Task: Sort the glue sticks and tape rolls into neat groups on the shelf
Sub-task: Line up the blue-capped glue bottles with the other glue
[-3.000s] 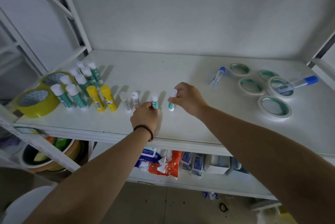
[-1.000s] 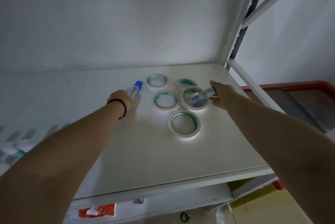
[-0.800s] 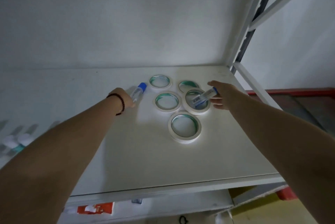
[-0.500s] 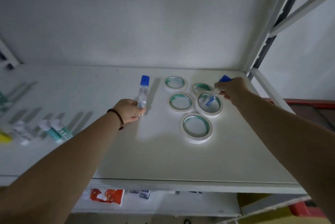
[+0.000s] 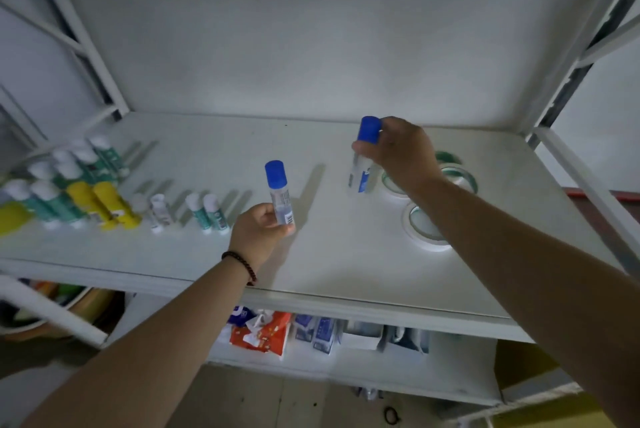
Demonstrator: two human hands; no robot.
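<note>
A person stands at a white metal shelf (image 5: 346, 268) with a clear, blue-capped glue tube in each hand. The left hand (image 5: 258, 232), a dark bead bracelet (image 5: 240, 266) at its wrist, curls its fingers round the lower end of the left glue tube (image 5: 278, 192), which stands upright with its cap on top, above the middle of the shelf board. The right hand (image 5: 401, 152) comes from above and pinches the right glue tube (image 5: 363, 157) near its blue cap; this tube also points cap-up, held beside the white tape rolls (image 5: 424, 225) at the right of the board. Whether either tube's base touches the board cannot be told.

The tape rolls lie flat, their green inner rims showing (the right forearm covers part of the group, so their count is unclear). Along the left half of the board stand the glue sticks: a pair of small teal-and-white sticks (image 5: 209, 211) nearest the left hand, then small white sticks (image 5: 157, 211), then two yellow sticks (image 5: 104, 202), then a cluster of larger white-capped teal sticks (image 5: 65, 178) running back toward the wall. A yellow object (image 5: 12, 218), blurred, sits at the far left edge.

On the lower shelf (image 5: 346, 365) lie an orange-and-white packet (image 5: 263, 332) and several small blue-and-white packs (image 5: 318, 330).
</note>
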